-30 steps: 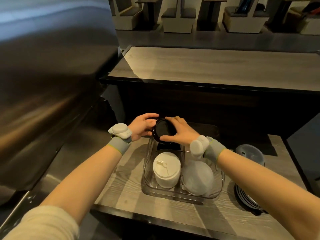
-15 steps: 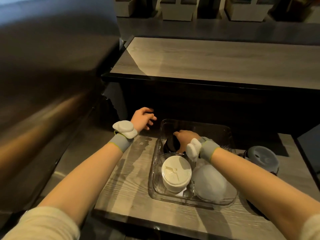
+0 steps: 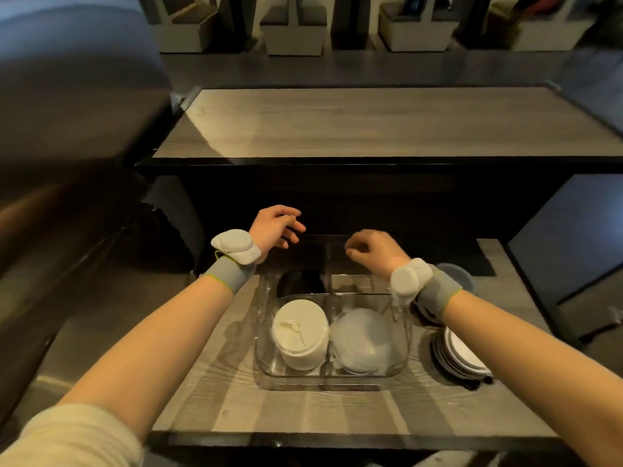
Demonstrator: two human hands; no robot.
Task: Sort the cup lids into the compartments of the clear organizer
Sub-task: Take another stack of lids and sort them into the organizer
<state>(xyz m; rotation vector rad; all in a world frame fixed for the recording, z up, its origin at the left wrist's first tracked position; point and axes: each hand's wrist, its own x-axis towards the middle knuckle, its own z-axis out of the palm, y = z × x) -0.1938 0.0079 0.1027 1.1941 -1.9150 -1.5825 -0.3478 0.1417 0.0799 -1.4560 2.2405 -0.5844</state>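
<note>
My right hand (image 3: 374, 252) has let go and lifted clear; both it and my left hand (image 3: 274, 229) now hang loosely curled, holding nothing. The black lids (image 3: 300, 283) sit in the organizer (image 3: 403, 338)'s far-left compartment, I think settled. More lids (image 3: 458, 357) wait at its right.

Wood-grain worktop (image 3: 209, 392) in a dim café, seating beyond.

A higher counter (image 3: 371, 126) of the same pale wood grain, edged in black, runs across behind the worktop. To the left looms a large brushed-metal surface (image 3: 67, 146) (blurred, its shape hard to make out). Along the top of the view stand boxy pale seats (image 3: 293, 38) with dark cushions, set apart by dark table legs, on a grey floor (image 3: 404, 70). A dark panel (image 3: 566, 230) closes the right side.
</note>
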